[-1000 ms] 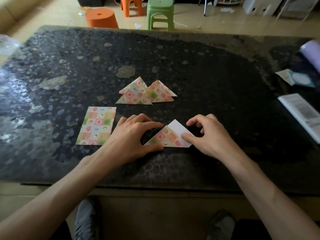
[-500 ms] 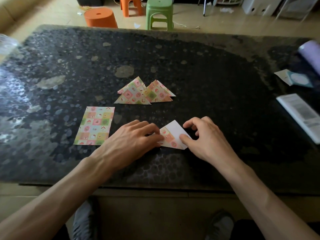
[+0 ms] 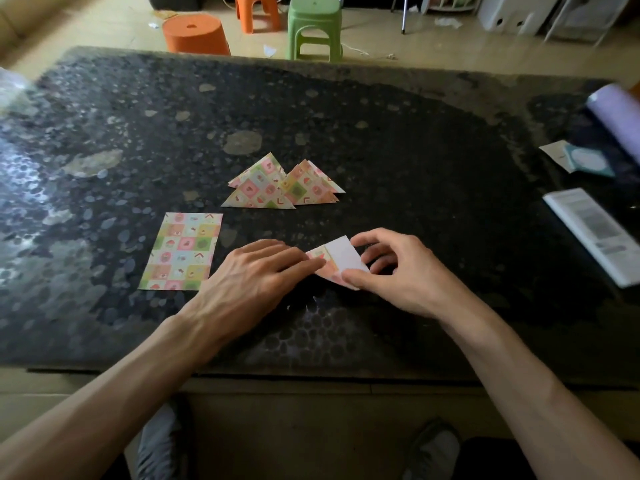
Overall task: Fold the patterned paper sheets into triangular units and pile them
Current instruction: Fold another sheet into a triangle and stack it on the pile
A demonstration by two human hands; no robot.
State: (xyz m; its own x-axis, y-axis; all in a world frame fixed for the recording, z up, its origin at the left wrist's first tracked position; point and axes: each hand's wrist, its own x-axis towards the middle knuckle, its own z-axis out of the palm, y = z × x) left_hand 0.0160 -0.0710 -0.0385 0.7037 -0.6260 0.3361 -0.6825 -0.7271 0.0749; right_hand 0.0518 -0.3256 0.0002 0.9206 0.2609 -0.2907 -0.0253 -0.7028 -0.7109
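Pressed the half-folded sheet (image 3: pixel 341 259) down on the tabletop (image 3: pixel 415 150), just below the middle of the frame, with the left hand (image 3: pixel 249 282). Laid its fingers (image 3: pixel 294 263) straight and flat over the sheet's left part. Pinched the sheet's right end with the right hand (image 3: pixel 398 271): thumb on the lower corner, forefinger curled over the upper edge, white underside turned up between them.

Had a flat sheet (image 3: pixel 181 251) lying pattern side up at middle left, just beside the left hand but apart from it. Had the triangles (image 3: pixel 277 187) piled above the hands near the centre, overlapping one another, tips toward the top of the frame, well clear of both hands.

Shared the right edge of the tabletop with a booklet (image 3: pixel 595 233), a teal card (image 3: pixel 585 162) and a lilac roll (image 3: pixel 616 112), all well apart from the paper. Looked past the far edge, at the top of the frame, onto an orange stool (image 3: pixel 195 34) and a green stool (image 3: pixel 314 26) on the floor.
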